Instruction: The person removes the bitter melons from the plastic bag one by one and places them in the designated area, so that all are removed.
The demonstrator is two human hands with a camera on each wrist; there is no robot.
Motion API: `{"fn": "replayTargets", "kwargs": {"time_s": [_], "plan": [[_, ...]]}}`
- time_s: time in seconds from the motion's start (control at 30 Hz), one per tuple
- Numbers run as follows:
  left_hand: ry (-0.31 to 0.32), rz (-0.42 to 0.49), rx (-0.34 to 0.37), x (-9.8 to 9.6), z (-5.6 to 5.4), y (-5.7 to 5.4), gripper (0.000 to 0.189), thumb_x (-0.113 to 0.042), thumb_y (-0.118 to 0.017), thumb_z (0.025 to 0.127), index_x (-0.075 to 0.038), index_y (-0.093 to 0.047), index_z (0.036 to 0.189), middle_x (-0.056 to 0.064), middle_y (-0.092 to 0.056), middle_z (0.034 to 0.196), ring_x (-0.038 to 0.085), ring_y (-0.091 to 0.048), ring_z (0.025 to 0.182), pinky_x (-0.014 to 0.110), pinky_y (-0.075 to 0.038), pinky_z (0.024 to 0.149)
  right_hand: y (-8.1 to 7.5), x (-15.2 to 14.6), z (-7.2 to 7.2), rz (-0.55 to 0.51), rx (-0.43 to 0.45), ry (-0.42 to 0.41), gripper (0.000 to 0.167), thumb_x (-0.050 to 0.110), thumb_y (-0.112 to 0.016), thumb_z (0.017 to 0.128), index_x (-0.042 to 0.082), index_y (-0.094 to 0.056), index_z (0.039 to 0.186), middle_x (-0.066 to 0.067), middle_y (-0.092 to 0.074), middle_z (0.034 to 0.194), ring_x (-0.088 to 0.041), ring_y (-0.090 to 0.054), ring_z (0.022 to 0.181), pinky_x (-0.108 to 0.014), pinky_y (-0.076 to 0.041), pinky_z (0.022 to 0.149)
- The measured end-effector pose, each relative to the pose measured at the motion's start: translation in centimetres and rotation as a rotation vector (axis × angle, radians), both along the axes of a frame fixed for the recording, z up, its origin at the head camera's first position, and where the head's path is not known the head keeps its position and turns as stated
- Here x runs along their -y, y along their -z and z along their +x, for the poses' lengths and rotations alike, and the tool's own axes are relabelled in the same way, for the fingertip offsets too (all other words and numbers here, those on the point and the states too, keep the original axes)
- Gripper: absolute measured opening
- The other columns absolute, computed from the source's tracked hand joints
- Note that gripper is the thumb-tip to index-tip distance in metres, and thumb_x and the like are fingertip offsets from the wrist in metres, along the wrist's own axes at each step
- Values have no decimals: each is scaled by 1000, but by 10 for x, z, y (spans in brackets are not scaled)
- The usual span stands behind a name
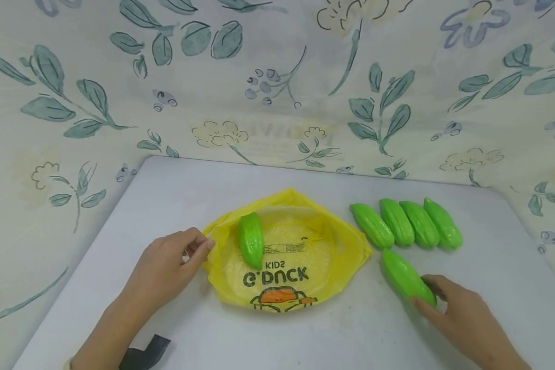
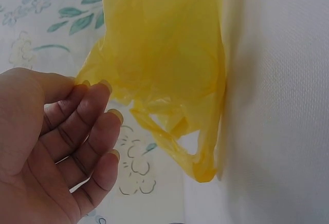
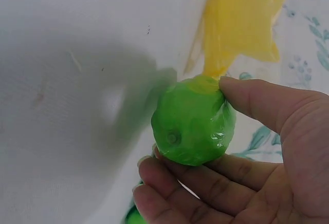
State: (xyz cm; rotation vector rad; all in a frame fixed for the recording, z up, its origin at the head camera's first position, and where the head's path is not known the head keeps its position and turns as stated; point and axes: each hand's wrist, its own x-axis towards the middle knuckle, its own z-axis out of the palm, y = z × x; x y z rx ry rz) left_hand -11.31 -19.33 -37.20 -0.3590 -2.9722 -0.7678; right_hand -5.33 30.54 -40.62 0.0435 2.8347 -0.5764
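Note:
A yellow plastic bag (image 1: 333, 272) with "KIDS" and "G.DUCK" print lies with its mouth spread wide on the table. One glossy green toy cucumber (image 1: 251, 240) rests inside it, on the left. At the bag's left rim my left hand (image 1: 173, 264) pinches the plastic (image 2: 154, 44) between thumb and fingertips. To the right of the bag, my right hand (image 1: 462, 313) holds another toy cucumber (image 1: 404, 275) by its near end, thumb on one side and fingers on the other. The right wrist view shows its rounded end (image 3: 193, 124).
Several more green toy cucumbers (image 1: 409, 223) lie side by side behind the right hand. A black strip (image 1: 145, 352) sits by the left forearm. The white table (image 1: 189, 180) meets a leaf-patterned cloth (image 1: 277, 118) at its back edge.

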Motion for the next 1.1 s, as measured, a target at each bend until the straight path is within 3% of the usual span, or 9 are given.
{"fn": "replayTargets", "kwargs": {"time_s": [0.13,0.37,0.67,0.87,1.1], "plan": [[-2,-4,-2,1,0,0,14,-28,-70,103,-16,-68,94,-10,-63,79,13,-56,75,33,-52,67,1,0,-1,22,32,15,73,54,-70,97,-5,-58,138,-27,-65,131,-49,-62,119,-64,-52,92],[2,0,-14,2,1,0,13,-26,-70,103,-16,-69,95,-11,-64,79,12,-57,75,32,-53,67,1,5,-2,43,13,26,74,54,-70,97,-7,-57,137,-28,-66,128,-50,-63,115,-63,-52,90],[-3,-2,4,1,0,0,13,-27,-70,103,-15,-69,97,-10,-64,79,13,-56,76,33,-52,68,0,11,-5,67,52,58,87,67,-66,94,-7,-55,138,-21,-70,116,-38,-68,100,-58,-56,82],[1,-4,-4,1,0,-1,13,-27,-70,102,-15,-70,98,-10,-63,79,13,-57,77,34,-53,69,1,13,-7,72,58,49,94,73,-60,93,-8,-54,140,-20,-70,115,-38,-68,101,-58,-55,83],[-1,3,6,1,0,0,14,-28,-69,103,-15,-70,98,-10,-64,79,13,-57,77,36,-52,70,0,13,-9,84,56,44,98,75,-57,94,-10,-50,142,-28,-67,124,-49,-65,109,-63,-53,86]]}}
